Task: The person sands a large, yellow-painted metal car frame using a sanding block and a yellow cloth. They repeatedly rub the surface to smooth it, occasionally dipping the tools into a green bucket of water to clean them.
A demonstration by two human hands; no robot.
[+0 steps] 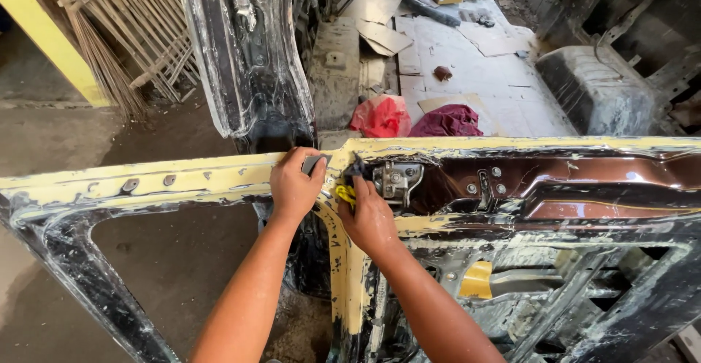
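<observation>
A stripped car door frame, coated in yellowish filler with dark and brown patches, lies flat across the view. My left hand presses a small grey sanding pad onto the frame's upper edge. Just to the right, my right hand grips a yellow-handled tool beside the metal latch mechanism. The tool's tip is hidden by my fingers. Both hands are close together near the middle pillar of the frame.
A black car body pillar stands behind the door. Red cloth and maroon cloth lie on cardboard sheets inside the vehicle floor. A bundle of sticks leans at the upper left. Bare concrete lies at left.
</observation>
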